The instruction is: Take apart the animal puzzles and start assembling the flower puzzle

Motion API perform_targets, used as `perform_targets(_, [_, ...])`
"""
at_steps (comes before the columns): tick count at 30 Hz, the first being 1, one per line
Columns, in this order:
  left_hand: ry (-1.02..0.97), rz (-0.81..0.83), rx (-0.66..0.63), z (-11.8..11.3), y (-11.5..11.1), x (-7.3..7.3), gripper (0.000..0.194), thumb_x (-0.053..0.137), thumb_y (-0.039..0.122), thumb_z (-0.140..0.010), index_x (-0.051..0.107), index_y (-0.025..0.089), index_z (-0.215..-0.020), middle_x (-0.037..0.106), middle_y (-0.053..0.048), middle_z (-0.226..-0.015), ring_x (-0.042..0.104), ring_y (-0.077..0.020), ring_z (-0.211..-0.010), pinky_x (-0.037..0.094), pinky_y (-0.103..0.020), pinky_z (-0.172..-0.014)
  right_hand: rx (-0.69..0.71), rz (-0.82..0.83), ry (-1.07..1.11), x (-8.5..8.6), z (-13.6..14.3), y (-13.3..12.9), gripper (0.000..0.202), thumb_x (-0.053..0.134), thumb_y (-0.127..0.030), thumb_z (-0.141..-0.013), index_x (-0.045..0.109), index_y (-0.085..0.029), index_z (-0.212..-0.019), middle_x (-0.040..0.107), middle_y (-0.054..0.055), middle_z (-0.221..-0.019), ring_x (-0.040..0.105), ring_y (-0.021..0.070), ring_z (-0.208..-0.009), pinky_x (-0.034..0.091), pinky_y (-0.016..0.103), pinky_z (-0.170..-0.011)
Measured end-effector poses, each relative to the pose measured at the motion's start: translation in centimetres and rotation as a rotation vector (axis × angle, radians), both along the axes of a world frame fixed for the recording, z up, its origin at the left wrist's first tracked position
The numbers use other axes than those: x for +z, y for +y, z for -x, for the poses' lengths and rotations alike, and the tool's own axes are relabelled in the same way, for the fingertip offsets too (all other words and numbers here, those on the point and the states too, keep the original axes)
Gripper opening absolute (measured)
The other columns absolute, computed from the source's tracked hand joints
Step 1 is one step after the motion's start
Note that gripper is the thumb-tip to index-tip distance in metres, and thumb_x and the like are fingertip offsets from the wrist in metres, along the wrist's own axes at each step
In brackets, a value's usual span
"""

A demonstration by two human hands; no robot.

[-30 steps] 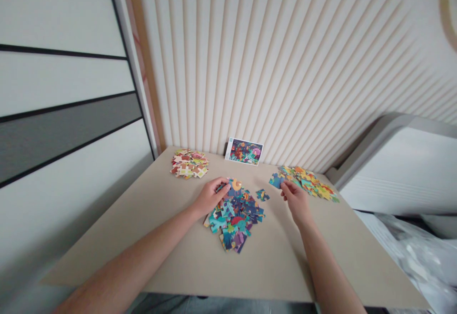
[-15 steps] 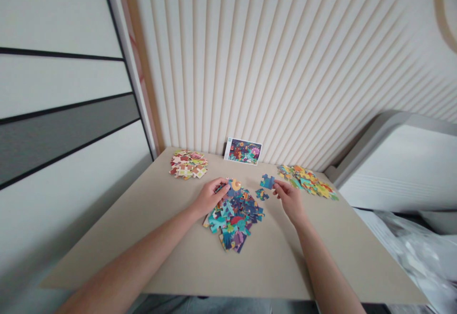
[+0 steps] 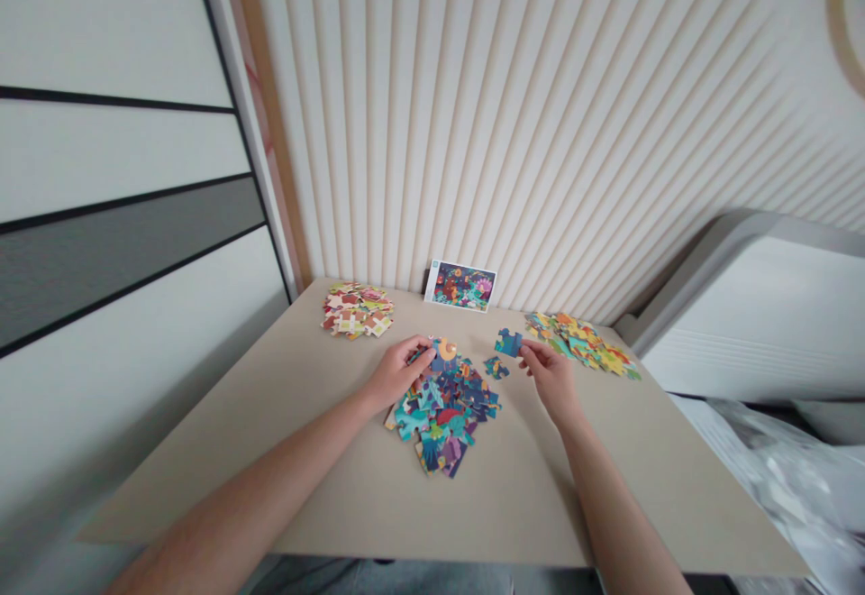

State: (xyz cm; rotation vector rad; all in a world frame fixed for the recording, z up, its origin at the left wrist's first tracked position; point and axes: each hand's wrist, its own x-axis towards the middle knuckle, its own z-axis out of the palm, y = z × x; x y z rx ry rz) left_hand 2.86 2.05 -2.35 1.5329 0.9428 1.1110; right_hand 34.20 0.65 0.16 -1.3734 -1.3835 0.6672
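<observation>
My left hand pinches a dark blue puzzle piece with an orange-yellow round shape, at the upper left of a heap of blue, teal and purple pieces. Between thumb and fingers of my right hand is a blue puzzle piece, held by its right side. Just below that piece, a small blue and orange piece lies on the table, beside the heap. My left fingertips are partly hidden behind the hand.
A picture card leans at the back of the beige table. One heap of red, pink and green pieces lies back left, another of yellow and orange pieces back right. Clear plastic lies beyond the right edge.
The blue piece in my right hand has shifted very slightly to the right and up. My left hand has stayed almost still with its piece.
</observation>
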Motion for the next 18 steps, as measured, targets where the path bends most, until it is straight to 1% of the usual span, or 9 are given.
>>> perform_targets(4, [0.01, 0.004, -0.012, 0.0, 0.0, 0.1, 0.038, 0.059, 0.054, -0.091, 0.062, 0.019, -0.106, 0.063, 0.002, -0.069, 0.055, -0.0097, -0.044, 0.041, -0.019, -0.04, -0.03, 0.004, -0.021, 0.1, -0.4, 0.1, 0.049, 0.067, -0.057, -0.082, 0.074, -0.015, -0.107, 0.073, 0.007, -0.079, 0.061, 0.0186, -0.066, 0.047, 0.031, -0.058])
perform_targets(7, [0.006, 0.007, -0.017, -0.1, 0.0, 0.1, 0.038, 0.059, 0.054, -0.092, 0.062, 0.019, -0.107, 0.062, 0.003, -0.068, 0.055, -0.0095, -0.044, 0.041, -0.019, -0.041, -0.024, 0.015, -0.051, -0.2, -0.7, 0.2, 0.05, 0.064, -0.057, -0.083, 0.074, -0.015, -0.108, 0.074, 0.007, -0.081, 0.061, 0.0189, -0.065, 0.047, 0.031, -0.058])
perform_targets(10, [0.0, 0.008, -0.017, -0.1, 0.0, 0.0, 0.039, 0.059, 0.054, -0.091, 0.062, 0.019, -0.108, 0.063, 0.002, -0.07, 0.055, -0.0094, -0.043, 0.04, -0.019, -0.04, -0.063, 0.033, -0.187, -0.9, -1.0, 0.4, 0.05, 0.063, -0.056, -0.083, 0.075, -0.014, -0.107, 0.075, 0.009, -0.081, 0.062, 0.0206, -0.066, 0.049, 0.033, -0.061])
perform_targets(13, [-0.011, 0.018, -0.016, 0.0, 0.1, -0.2, 0.042, 0.06, 0.056, -0.09, 0.062, 0.018, -0.109, 0.063, 0.002, -0.069, 0.055, -0.0096, -0.043, 0.041, -0.019, -0.039, -0.122, 0.011, -0.35, -1.4, -0.9, 0.3, 0.047, 0.065, -0.053, -0.082, 0.076, -0.015, -0.107, 0.076, 0.011, -0.087, 0.065, 0.0233, -0.072, 0.05, 0.037, -0.069])
perform_targets(15, [-0.022, 0.031, -0.024, 0.0, 0.1, -0.2, 0.043, 0.06, 0.056, -0.09, 0.062, 0.018, -0.109, 0.063, 0.002, -0.068, 0.055, -0.0099, -0.043, 0.041, -0.019, -0.039, -0.092, 0.003, -0.361, -1.2, -0.2, 0.0, 0.045, 0.063, -0.052, -0.084, 0.076, -0.017, -0.108, 0.076, 0.012, -0.092, 0.066, 0.0241, -0.074, 0.05, 0.038, -0.071])
perform_targets(18, [-0.04, 0.045, -0.061, -0.1, 0.0, -0.2, 0.042, 0.062, 0.056, -0.089, 0.062, 0.019, -0.109, 0.064, 0.001, -0.073, 0.056, -0.0098, -0.045, 0.043, -0.019, -0.039, 0.028, -0.005, -0.286, -0.7, 2.0, -0.8, 0.043, 0.06, -0.054, -0.088, 0.076, -0.019, -0.107, 0.077, 0.011, -0.095, 0.066, 0.024, -0.078, 0.05, 0.036, -0.071])
